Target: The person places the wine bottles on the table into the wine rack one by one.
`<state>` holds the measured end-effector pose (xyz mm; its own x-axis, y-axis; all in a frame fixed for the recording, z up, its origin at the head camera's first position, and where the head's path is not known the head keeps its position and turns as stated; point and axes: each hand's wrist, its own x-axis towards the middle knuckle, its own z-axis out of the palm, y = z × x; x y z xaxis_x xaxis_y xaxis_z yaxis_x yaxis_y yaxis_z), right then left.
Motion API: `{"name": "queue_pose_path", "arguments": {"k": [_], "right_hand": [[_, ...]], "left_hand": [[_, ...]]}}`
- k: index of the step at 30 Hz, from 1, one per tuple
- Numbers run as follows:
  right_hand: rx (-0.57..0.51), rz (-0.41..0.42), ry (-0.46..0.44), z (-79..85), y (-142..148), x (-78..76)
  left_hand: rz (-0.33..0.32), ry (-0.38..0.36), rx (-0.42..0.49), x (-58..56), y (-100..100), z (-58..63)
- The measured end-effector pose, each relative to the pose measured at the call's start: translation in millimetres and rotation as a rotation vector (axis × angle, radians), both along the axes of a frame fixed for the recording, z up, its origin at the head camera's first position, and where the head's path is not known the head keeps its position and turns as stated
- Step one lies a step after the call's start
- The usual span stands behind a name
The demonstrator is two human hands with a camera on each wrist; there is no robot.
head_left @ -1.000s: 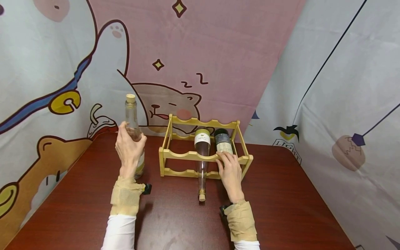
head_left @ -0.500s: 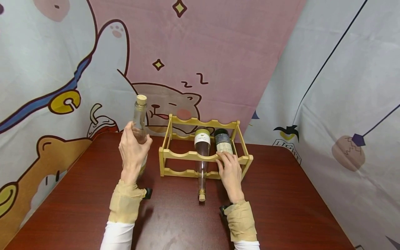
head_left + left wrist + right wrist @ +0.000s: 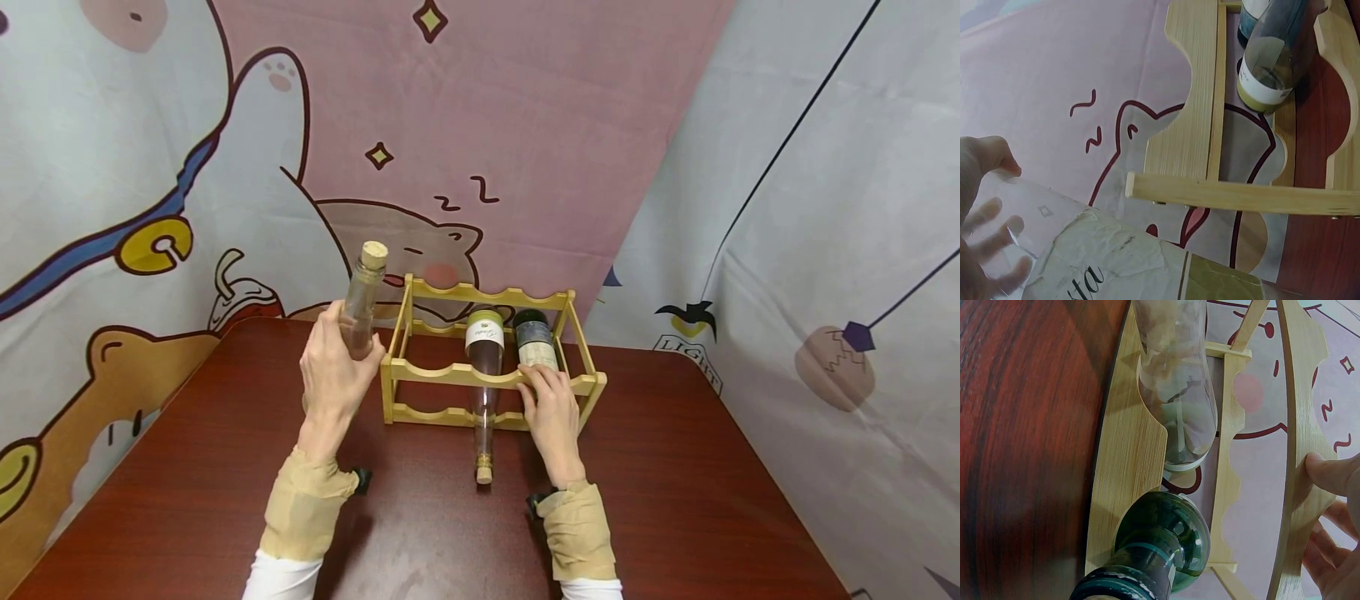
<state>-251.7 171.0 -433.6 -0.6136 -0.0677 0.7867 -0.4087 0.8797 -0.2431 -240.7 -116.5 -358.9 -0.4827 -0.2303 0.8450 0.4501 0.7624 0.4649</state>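
Note:
My left hand (image 3: pixel 335 367) grips a clear glass bottle (image 3: pixel 362 310) by its upper body, just left of the rack. The bottle leans, its cork end up and to the right; the left wrist view shows its white and olive label (image 3: pixel 1104 262). With thumb and fingers on either side, my right hand (image 3: pixel 553 421) holds the upper front rail of the wooden wine rack (image 3: pixel 435 372). Another clear corked bottle (image 3: pixel 484 335) lies in the rack, neck toward me. Beside it is a dark green bottle (image 3: pixel 1169 534), its neck hidden behind my right hand in the head view.
The rack stands toward the back of a dark red-brown table (image 3: pixel 690 483). A printed cartoon cloth (image 3: pixel 525 150) hangs close behind the table and along both its sides. The lower front rail (image 3: pixel 431 414) has scooped notches like the upper one.
My left hand has moved right, toward the rack, with the bottle. The bottle has gone from nearly upright to tilted rightward. My right hand and the rack have stayed in place.

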Motion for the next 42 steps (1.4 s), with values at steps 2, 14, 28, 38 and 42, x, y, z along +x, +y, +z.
{"name": "queue_pose_path", "arguments": {"k": [2,14,28,38,42], "right_hand": [[-0.002,0.001,-0.002,-0.5,0,-0.5],[0.001,0.009,0.016,-1.9,-2,-0.1],[-0.008,0.014,0.015,-0.9,-2,-1.0],[-0.029,0.033,-0.010,2.5,-1,1.2],[-0.060,0.055,-0.069,5.2,-1,3.1]], "left_hand": [[-0.007,0.014,-0.024,2.1,2,-0.1],[-0.029,0.022,-0.097,8.0,10,-11.3],[-0.028,0.017,-0.107,12.3,13,-13.6],[-0.044,0.028,-0.131,16.8,17,-10.8],[-0.056,0.040,-0.147,18.0,21,-10.2]]}}
